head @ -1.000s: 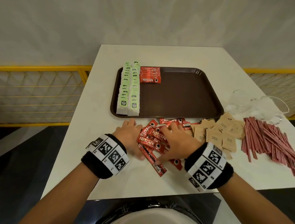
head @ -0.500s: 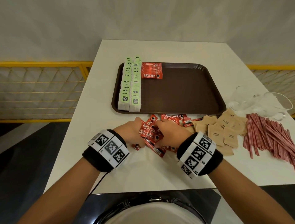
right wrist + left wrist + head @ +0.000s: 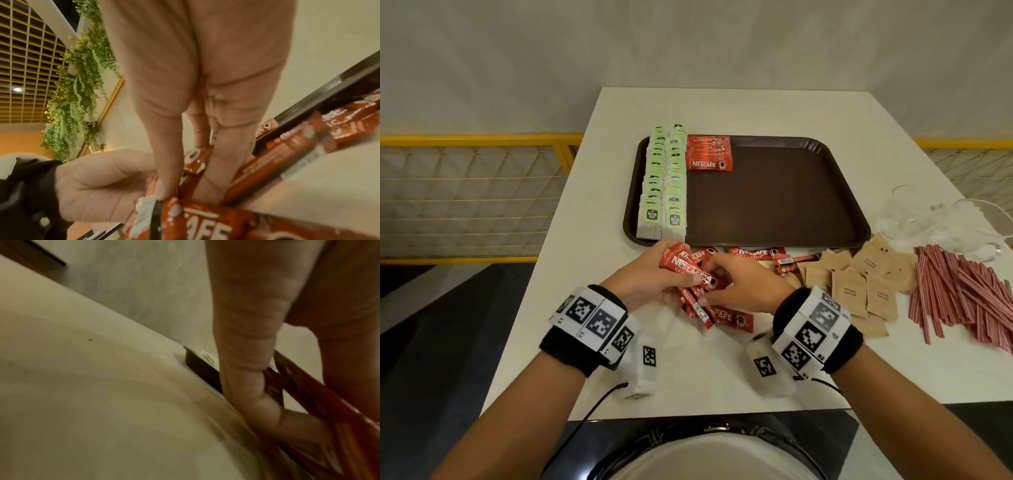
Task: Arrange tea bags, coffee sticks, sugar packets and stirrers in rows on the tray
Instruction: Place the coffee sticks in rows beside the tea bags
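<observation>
Gripping coffee sticks (image 3: 690, 269) (long axes slanting near-right): both hands.

One tray (image 3: 774, 205); two tea-bag rows (image 3: 664, 185); one coffee-stick row (image 3: 709, 155); two hands.

Each bare forearm wears a black wristband (image 3: 846, 349) wrapped in white square-code tags, with a white camera block (image 3: 640, 366) underneath.

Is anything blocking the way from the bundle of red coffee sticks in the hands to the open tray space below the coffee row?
Nothing visible does. Both hands grip the red coffee sticks just off the brown plastic tray, whose floor below the laid coffee row lies bare.
</observation>
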